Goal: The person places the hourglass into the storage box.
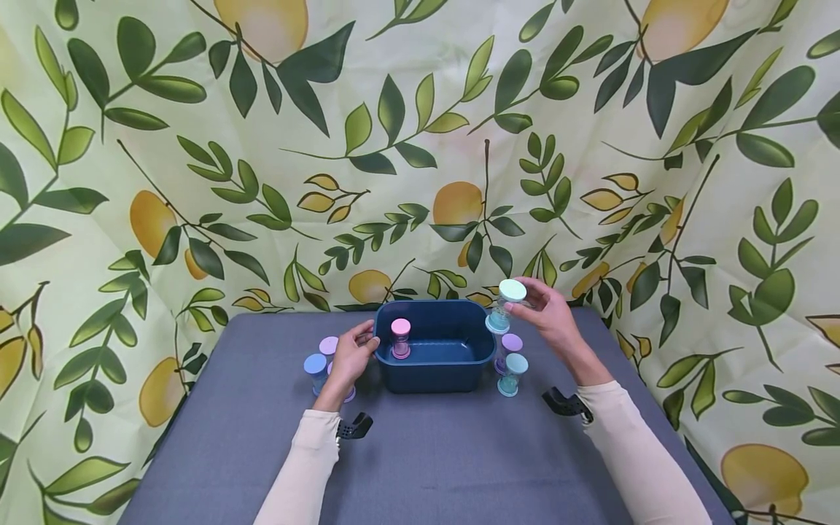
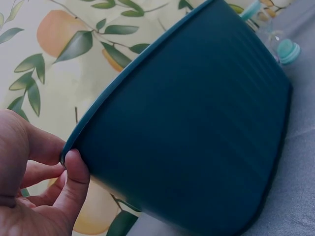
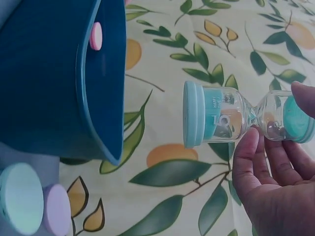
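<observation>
A dark blue tub (image 1: 436, 368) stands on the grey table, with a pink sand timer (image 1: 400, 337) upright inside its left part. My left hand (image 1: 355, 352) grips the tub's left rim (image 2: 93, 115), thumb on the outer wall. My right hand (image 1: 547, 312) holds a teal sand timer (image 1: 506, 305) by its top cap, lifted above the tub's right rim. In the right wrist view that teal timer (image 3: 231, 118) hangs between fingers and thumb beside the tub's wall (image 3: 47, 83).
A teal timer (image 1: 512, 373) and a purple timer (image 1: 510, 345) stand right of the tub. A blue timer (image 1: 316, 370) and a purple one (image 1: 327, 346) stand left of it, partly behind my left hand. A leaf-and-lemon cloth backs the table.
</observation>
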Demonstrator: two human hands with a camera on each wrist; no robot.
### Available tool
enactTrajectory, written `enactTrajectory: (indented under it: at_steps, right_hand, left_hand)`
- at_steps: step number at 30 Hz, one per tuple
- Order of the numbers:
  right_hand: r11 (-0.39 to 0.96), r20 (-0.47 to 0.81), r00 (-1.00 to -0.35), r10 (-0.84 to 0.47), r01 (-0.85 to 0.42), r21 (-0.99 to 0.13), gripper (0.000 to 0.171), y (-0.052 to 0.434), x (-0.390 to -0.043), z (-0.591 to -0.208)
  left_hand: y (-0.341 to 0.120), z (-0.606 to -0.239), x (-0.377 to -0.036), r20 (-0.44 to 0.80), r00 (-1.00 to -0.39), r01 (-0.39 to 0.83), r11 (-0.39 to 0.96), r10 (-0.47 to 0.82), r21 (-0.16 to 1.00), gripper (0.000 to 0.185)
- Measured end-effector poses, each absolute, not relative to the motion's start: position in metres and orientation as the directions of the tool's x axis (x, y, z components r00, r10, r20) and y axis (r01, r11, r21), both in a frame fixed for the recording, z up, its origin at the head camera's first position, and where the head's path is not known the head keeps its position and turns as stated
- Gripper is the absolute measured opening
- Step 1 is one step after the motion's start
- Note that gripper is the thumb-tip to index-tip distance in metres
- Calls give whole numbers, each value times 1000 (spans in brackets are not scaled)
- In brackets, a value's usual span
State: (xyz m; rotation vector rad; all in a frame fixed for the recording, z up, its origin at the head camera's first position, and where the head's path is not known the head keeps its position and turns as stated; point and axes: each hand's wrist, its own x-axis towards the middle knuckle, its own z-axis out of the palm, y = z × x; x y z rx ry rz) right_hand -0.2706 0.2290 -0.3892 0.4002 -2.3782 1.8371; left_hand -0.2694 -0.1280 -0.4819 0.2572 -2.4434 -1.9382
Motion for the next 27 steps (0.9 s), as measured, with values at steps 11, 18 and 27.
enactTrajectory:
  at_steps: [11, 18, 27]
  right_hand:
    - [209, 208, -962, -178, -244, -947, 56, 203, -273, -391]
    - [156, 215, -955, -206, -249, -956, 55, 182, -276, -394]
    - [139, 167, -966, -200, -197, -971, 54, 157, -286, -401]
  left_hand:
    - [-127, -482, -269, -85, -987, -116, 230, -137, 966, 48]
    - [-127, -482, -269, -82, -987, -112, 224, -138, 968, 47]
    - [-127, -485, -270, -68, -986, -104, 240, -155, 965, 47]
